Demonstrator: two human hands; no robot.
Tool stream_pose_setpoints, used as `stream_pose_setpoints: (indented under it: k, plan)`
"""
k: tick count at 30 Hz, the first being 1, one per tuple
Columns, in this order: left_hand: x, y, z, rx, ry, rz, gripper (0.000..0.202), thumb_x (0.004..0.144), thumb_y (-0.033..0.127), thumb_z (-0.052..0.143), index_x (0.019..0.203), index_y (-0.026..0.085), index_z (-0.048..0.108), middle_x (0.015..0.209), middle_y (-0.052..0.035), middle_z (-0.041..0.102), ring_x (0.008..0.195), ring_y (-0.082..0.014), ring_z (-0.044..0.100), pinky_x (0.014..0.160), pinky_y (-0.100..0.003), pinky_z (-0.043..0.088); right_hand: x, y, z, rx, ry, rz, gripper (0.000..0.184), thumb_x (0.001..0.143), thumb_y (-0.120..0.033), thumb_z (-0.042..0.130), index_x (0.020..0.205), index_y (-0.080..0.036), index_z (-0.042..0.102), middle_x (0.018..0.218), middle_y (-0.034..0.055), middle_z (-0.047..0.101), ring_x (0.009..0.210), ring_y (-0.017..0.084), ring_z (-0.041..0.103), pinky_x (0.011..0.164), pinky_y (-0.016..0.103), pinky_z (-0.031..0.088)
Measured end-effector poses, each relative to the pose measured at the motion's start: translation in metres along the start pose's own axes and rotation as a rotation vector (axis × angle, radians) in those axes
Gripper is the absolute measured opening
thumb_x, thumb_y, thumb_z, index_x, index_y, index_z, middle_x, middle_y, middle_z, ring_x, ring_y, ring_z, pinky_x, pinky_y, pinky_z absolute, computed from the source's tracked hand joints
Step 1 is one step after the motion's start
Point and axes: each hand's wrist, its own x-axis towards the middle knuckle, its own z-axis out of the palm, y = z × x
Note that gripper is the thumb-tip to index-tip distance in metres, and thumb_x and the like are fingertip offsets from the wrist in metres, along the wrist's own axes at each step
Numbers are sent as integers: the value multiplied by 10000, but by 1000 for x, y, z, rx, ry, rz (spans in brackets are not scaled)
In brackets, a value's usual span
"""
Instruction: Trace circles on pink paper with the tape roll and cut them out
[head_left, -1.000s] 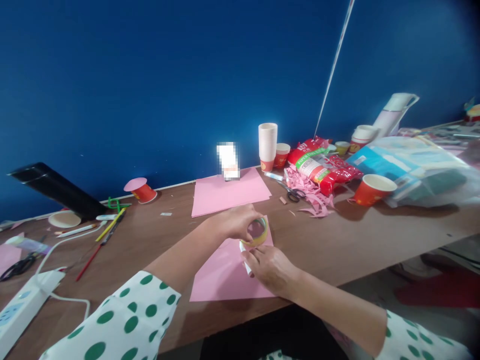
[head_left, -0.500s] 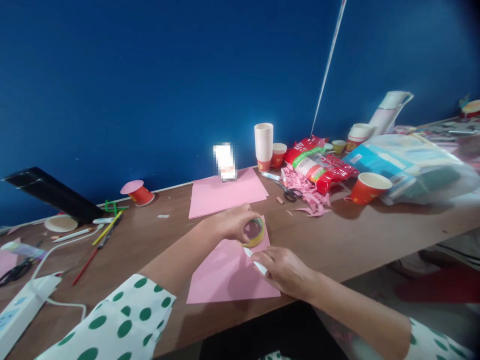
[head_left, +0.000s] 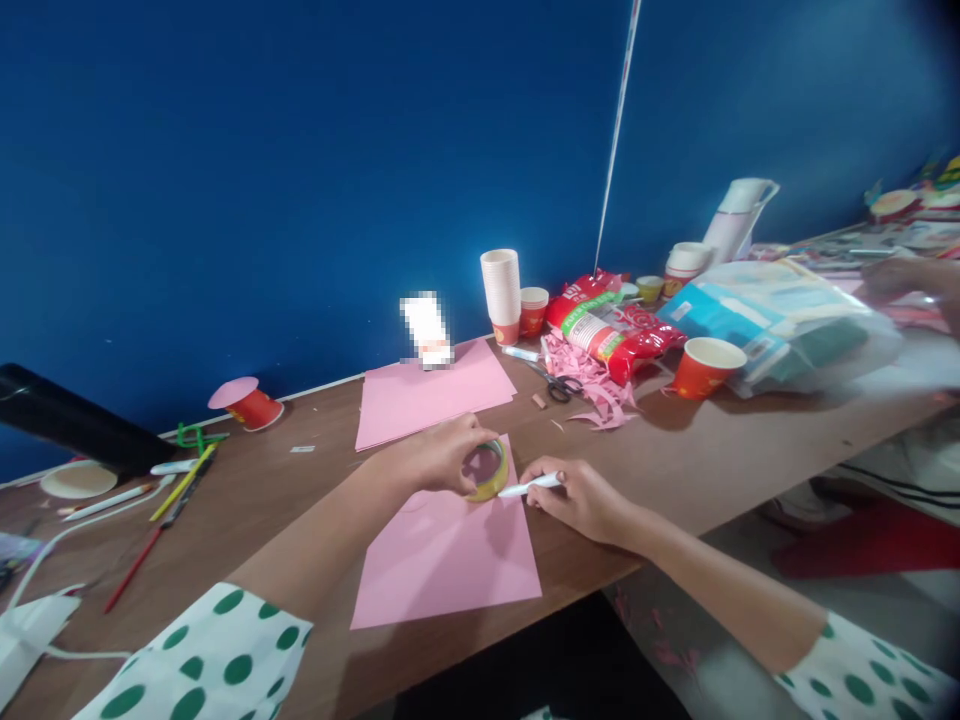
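Note:
A yellow roll of tape [head_left: 493, 487] lies flat on a pink sheet of paper [head_left: 450, 565], near the sheet's upper right corner. The fingers of my left hand [head_left: 448, 455] are closed around the roll's left side and press it against the paper. In my right hand [head_left: 585, 503] is a white pen [head_left: 538, 485], tilted low and pointing left. Its tip meets the paper at the lower right of the roll's outer edge. Whether a line is drawn there is too small to tell.
Behind lies a stack of pink paper [head_left: 435, 395]. To the right are scissors [head_left: 562, 385], pink paper shreds [head_left: 604, 395], a red snack bag [head_left: 611, 330], a paper cup [head_left: 705, 368] and a plastic bag [head_left: 795, 325]. Another person's hand [head_left: 904, 278] shows at far right.
My right hand has moved up around the roll's right side, and the pen has swung to point left instead of up-left. My left hand still holds the tape. The view has shifted slightly right.

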Motion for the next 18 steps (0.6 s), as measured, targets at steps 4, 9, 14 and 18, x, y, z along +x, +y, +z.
stream_pose_setpoints:
  k: [4,9,14,18]
  plan:
    - [0,1,-1,-1,-11,-18,548,577,304,692,1109,242,574,1026,-63,556,916,-221,523,755,-288,419,4,3,-5,108,37,73,122,853,-242,485,861,-170,583,696,17,660,611,127,582,547,200,411]
    - [1,1,-1,12,-14,-16,516,584,296,687,1086,233,586,1016,-66,560,912,-222,522,754,-290,424,6,14,-5,257,114,118,134,862,-281,479,876,-170,554,674,22,656,607,137,610,570,224,459]
    - [1,4,-2,25,-22,-18,507,586,277,678,1083,234,585,1024,-69,555,920,-222,522,760,-290,432,11,27,-4,416,223,166,210,827,-382,537,859,-175,558,650,18,652,580,135,612,529,222,467]
    - [-1,3,-1,36,-23,-24,524,597,268,657,1112,232,568,1064,-74,550,942,-221,527,785,-292,434,17,30,-8,630,475,297,299,747,-460,613,824,-179,544,593,-11,628,482,100,562,412,175,391]
